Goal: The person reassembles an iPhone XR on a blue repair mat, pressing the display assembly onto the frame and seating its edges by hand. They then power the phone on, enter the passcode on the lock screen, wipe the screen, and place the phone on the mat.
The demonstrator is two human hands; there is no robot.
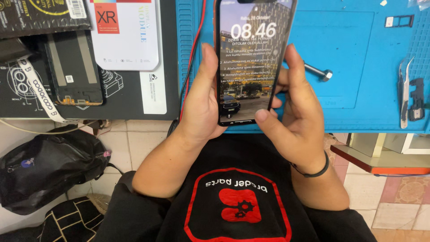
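Note:
A smartphone with a lit lock screen showing a city photo is held upright over the near edge of a blue work mat. My left hand wraps its left edge, fingers behind it. My right hand grips the right edge, its thumb resting on the screen's lower right corner. A black band circles my right wrist.
A bolt, metal tweezers, a small black part and a SIM tray lie on the mat. Left are a bare phone frame, a white screen box and red-black wires. A black bag sits on the tiled floor.

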